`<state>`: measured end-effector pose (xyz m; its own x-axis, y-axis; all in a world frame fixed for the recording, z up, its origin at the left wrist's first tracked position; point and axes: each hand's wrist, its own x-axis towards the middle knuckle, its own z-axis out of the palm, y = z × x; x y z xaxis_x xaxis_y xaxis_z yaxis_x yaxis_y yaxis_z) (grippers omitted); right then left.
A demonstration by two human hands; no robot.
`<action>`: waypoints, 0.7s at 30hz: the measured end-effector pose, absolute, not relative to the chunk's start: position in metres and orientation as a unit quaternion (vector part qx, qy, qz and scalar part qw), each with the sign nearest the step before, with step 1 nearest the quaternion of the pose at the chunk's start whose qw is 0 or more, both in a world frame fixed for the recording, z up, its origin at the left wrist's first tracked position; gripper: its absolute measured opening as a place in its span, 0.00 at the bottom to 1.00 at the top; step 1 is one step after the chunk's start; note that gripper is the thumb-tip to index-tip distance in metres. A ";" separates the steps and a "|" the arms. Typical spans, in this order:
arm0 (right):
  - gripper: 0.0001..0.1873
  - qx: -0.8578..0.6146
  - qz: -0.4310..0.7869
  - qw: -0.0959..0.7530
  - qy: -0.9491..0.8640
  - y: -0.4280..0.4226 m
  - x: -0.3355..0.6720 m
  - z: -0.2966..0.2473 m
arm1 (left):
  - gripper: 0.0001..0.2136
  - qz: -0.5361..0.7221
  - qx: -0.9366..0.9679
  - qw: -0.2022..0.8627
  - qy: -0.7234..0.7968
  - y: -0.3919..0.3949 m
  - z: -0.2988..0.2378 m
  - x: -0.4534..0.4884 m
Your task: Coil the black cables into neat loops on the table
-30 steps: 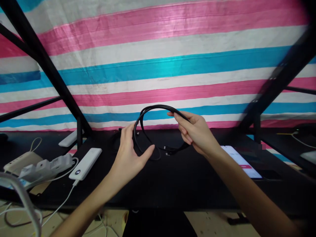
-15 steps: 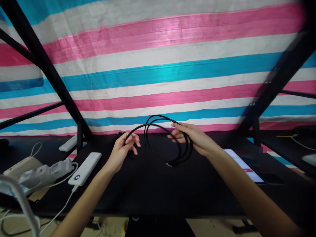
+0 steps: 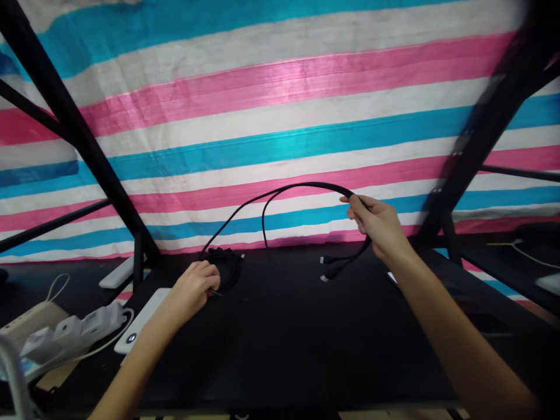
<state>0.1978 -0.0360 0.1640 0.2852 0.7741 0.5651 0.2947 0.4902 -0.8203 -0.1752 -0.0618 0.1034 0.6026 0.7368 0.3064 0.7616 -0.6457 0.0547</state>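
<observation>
A thin black cable (image 3: 324, 185) arches above the black table between my two hands. My right hand (image 3: 380, 226) is raised over the table's right half, its fingers pinched round two strands of the cable. Below it dangle two ends with metal-tipped plugs (image 3: 331, 273). My left hand (image 3: 195, 289) is lower, near the tabletop, with its fingers curled round the cable's other part; a short piece shows beside the fingertips. Just behind it lies a coiled black cable (image 3: 231, 271) with a plug. One strand of the arch drops freely in the middle.
On the left are a white power bank (image 3: 142, 318) and a power strip with white adapters (image 3: 72, 338). A phone (image 3: 392, 279) is mostly hidden behind my right forearm. Black frame posts (image 3: 81, 131) slope at both sides, with a striped sheet (image 3: 280, 134) behind.
The looped cable has been spread into a wide arch. My right hand moved right and up, my left hand left and down, its fingers now closed. The view has shifted slightly.
</observation>
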 end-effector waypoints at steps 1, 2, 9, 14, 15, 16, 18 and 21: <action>0.15 -0.459 0.178 0.661 -0.566 -0.039 0.194 0.166 | 0.15 -0.142 -0.882 0.082 -0.442 -0.060 0.098 -0.171; 0.14 -0.449 0.175 0.669 -0.566 -0.042 0.189 0.169 | 0.18 -0.140 -0.867 0.112 -0.465 -0.057 0.092 -0.166; 0.10 -0.398 0.050 0.609 -0.685 -0.062 0.146 0.176 | 0.35 -0.162 -0.855 -0.114 -0.480 -0.036 0.054 -0.124; 0.08 -0.385 -0.016 0.603 -0.698 -0.059 0.134 0.169 | 0.13 -0.495 -0.702 0.097 -0.502 -0.045 0.049 -0.083; 0.08 -0.374 -0.017 0.603 -0.704 -0.058 0.133 0.168 | 0.16 -0.565 -0.647 0.171 -0.483 -0.047 0.053 -0.076; 0.07 -0.360 -0.013 0.603 -0.712 -0.057 0.131 0.166 | 0.20 -0.621 -0.595 0.222 -0.460 -0.048 0.060 -0.071; 0.08 -0.325 0.008 0.605 -0.727 -0.053 0.130 0.164 | 0.25 -0.690 -0.531 0.233 -0.434 -0.045 0.077 -0.065; 0.09 -0.289 0.036 0.644 -0.707 -0.044 0.134 0.155 | 0.14 -0.668 -0.584 0.002 -0.462 -0.028 0.100 -0.068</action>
<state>0.1337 -0.0443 0.1552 -0.0022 0.4556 0.8902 0.3629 0.8299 -0.4238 -0.0682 -0.0279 0.1005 -0.3179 0.5359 0.7821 0.5424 -0.5738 0.6136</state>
